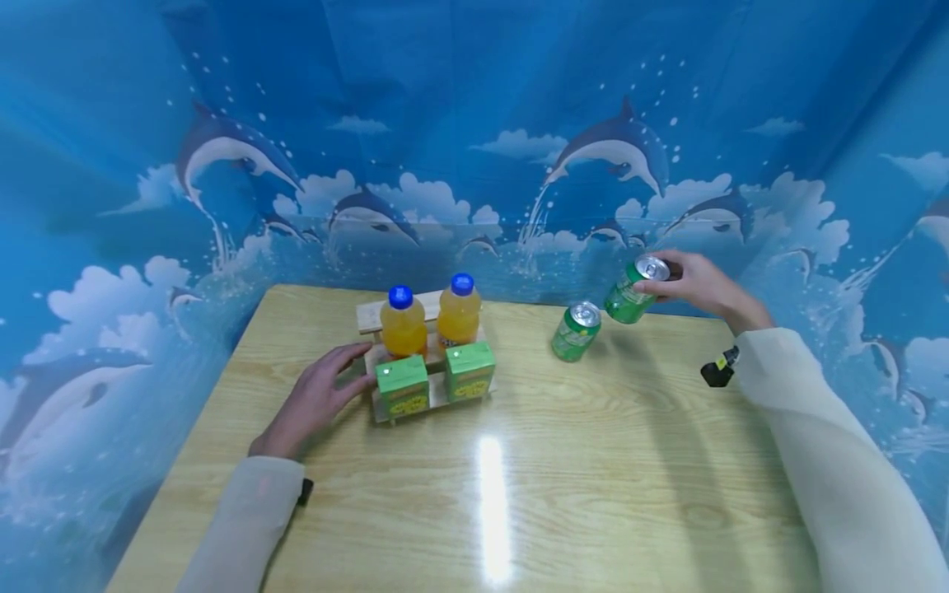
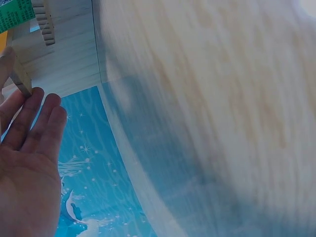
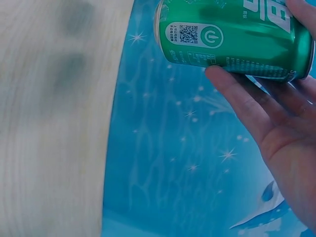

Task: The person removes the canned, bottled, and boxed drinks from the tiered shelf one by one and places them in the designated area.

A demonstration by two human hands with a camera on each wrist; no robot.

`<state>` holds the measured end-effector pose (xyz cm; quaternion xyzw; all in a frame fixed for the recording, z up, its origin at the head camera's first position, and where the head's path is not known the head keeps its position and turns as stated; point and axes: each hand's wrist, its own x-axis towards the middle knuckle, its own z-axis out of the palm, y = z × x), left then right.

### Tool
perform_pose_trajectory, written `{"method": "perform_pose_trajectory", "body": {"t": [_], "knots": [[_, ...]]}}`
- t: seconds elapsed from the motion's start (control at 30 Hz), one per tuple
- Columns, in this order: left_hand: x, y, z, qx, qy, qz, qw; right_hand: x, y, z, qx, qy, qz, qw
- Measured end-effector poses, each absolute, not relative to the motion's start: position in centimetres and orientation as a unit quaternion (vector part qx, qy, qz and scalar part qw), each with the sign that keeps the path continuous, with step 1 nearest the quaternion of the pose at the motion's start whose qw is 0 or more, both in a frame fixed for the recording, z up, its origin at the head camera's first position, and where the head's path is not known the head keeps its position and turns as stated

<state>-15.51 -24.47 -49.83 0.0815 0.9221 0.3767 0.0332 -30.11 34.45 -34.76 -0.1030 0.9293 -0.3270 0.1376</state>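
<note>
My right hand grips a green soda can over the back right of the table, its silver top tilted to the right. The right wrist view shows that can between thumb and fingers, above the table edge. A second green can stands upright on the table, just left of it. My left hand is at the left end of a small stepped wooden rack. In the left wrist view its fairly straight fingers touch the end of a wooden slat.
Two orange-drink bottles with blue caps stand on the rack's back step. Two green juice cartons sit on the front step. Behind the wood-grain table hangs a blue dolphin-print curtain, which also runs along both sides.
</note>
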Motion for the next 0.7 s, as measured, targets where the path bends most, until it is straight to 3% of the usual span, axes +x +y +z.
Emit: {"method": "perform_pose_trajectory", "body": {"t": [0.7], "knots": [[-15.6, -24.6, -49.9, 0.087, 0.92, 0.382, 0.029, -29.0, 36.6, -39.7, -0.074, 0.928, -0.328, 0.163]]}}
